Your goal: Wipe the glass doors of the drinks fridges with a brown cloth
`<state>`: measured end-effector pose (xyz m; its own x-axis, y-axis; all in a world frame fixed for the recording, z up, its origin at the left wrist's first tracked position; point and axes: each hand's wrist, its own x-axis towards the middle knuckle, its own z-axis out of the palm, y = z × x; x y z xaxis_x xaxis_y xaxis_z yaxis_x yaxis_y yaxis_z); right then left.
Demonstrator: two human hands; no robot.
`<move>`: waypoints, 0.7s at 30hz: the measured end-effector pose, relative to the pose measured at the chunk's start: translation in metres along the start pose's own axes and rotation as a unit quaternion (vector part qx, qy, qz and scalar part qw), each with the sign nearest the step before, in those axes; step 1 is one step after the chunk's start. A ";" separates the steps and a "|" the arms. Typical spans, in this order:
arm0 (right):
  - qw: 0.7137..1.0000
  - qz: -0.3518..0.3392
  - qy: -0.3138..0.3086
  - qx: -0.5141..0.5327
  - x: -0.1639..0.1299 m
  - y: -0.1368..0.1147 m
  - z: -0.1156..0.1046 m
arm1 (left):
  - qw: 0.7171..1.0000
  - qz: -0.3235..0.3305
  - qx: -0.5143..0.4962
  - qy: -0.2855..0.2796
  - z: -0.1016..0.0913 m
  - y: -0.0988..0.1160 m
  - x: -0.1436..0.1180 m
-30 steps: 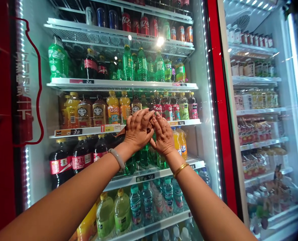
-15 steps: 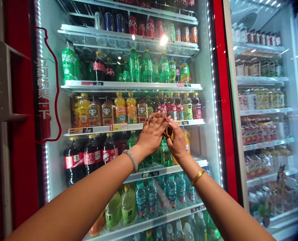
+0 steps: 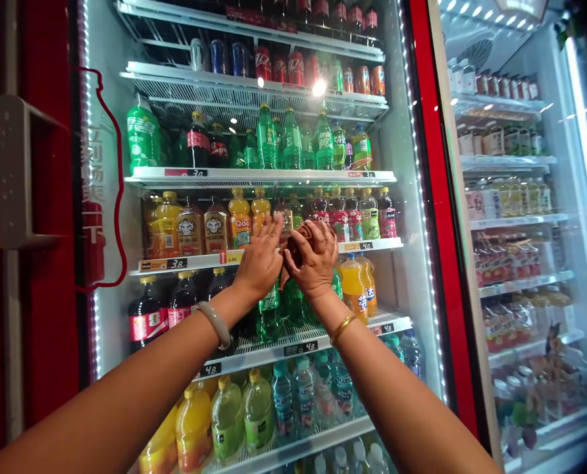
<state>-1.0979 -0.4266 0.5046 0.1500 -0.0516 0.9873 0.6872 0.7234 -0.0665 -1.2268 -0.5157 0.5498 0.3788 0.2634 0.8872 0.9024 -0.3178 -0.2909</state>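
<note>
My left hand lies with its fingers stretched out against the glass door, in front of the middle shelves. Just beside it, my right hand has its fingers curled over a crumpled brown cloth, bunched against the glass. Part of the cloth is hidden by those fingers, and one end hangs down between the hands. Behind the glass stand Qoo orange bottles, brown bottles with a bull label and green soda bottles.
The fridge's red door frame carries a grey handle on the left. Cans and bottles fill the shelves behind the door. A second lit fridge with bottles stands to the right. Ceiling lights reflect in the glass.
My hands have moved left across the glass. The left hand has come off the cloth and now lies flat beside the right hand, whose fingers have closed over the cloth.
</note>
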 end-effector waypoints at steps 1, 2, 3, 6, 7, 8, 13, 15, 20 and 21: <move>1.000 -0.025 -0.002 0.004 -0.001 0.004 -0.004 | 0.999 -0.016 0.019 0.029 0.000 0.003 0.002; 0.998 -0.054 -0.007 0.009 -0.004 0.011 -0.010 | 0.998 -0.029 0.040 0.050 0.003 0.008 0.005; 0.996 -0.087 -0.016 0.012 -0.007 0.020 -0.017 | 0.996 -0.041 0.059 0.058 0.007 0.014 0.007; 0.981 -0.180 -0.065 0.017 -0.014 0.058 -0.039 | 0.991 -0.083 0.093 0.045 0.025 0.031 0.011; 0.978 -0.194 -0.076 0.014 -0.013 0.070 -0.045 | 0.990 -0.092 0.095 0.039 0.032 0.034 0.010; 0.978 -0.193 -0.079 0.008 -0.009 0.081 -0.049 | 0.990 -0.098 0.093 0.035 0.037 0.037 0.009; 0.999 -0.037 0.001 -0.027 0.030 0.073 -0.036 | 0.992 -0.090 0.079 0.040 0.049 0.036 0.001; 1.000 -0.018 0.013 -0.022 0.036 0.052 -0.022 | 0.992 -0.088 0.079 0.039 0.049 0.034 0.001; 0.989 -0.147 -0.032 0.001 0.011 0.052 -0.022 | 0.991 -0.089 0.096 0.027 0.048 0.034 -0.002; 0.982 -0.184 -0.041 0.000 0.006 0.063 -0.028 | 0.990 -0.092 0.105 0.022 0.048 0.035 -0.002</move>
<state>-1.0341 -0.4004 0.5025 -0.1658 -0.2540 0.9529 0.6838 0.6667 0.2967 -1.1860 -0.4841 0.5202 0.1991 0.2577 0.9455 0.9798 -0.0709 -0.1870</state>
